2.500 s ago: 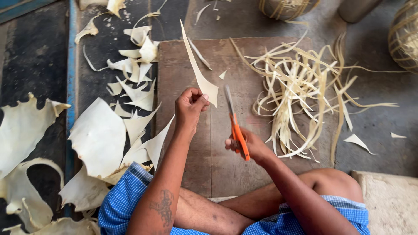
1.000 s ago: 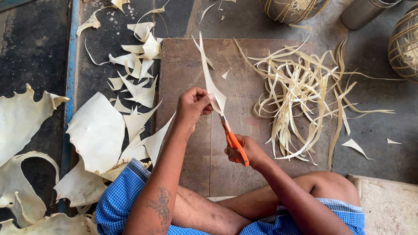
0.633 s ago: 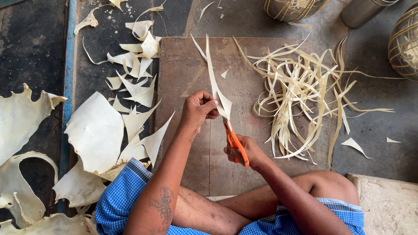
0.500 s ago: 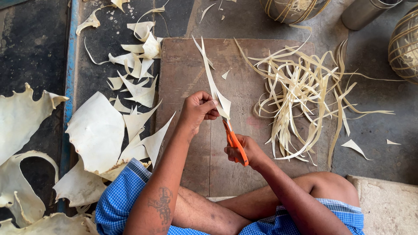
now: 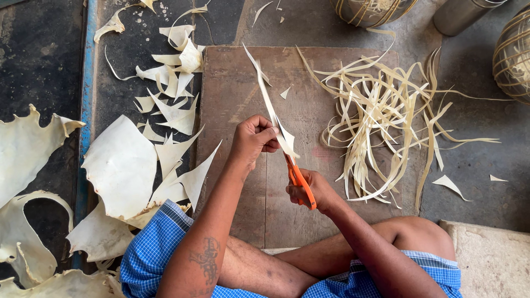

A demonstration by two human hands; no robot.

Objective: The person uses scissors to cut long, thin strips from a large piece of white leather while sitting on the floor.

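My left hand [image 5: 251,137] pinches a long, pale, pointed strip of stiff sheet material [image 5: 270,110] over a brown wooden board [image 5: 232,83]. My right hand [image 5: 314,190] grips orange-handled scissors [image 5: 298,177]. Their blades sit at the strip's lower end, right beside my left fingers. The strip splits into two narrow points that rise away from me.
A heap of thin cut strips [image 5: 381,110] lies on the board's right side. Pale offcuts and large curved sheets [image 5: 118,165] cover the dark floor at left, beyond a blue rail [image 5: 85,110]. Round woven baskets [image 5: 513,52] and a metal can [image 5: 461,14] stand at the top.
The scissors have cut further up the strip, and my left hand has drawn nearer to the right. The strip now stands more upright and split.
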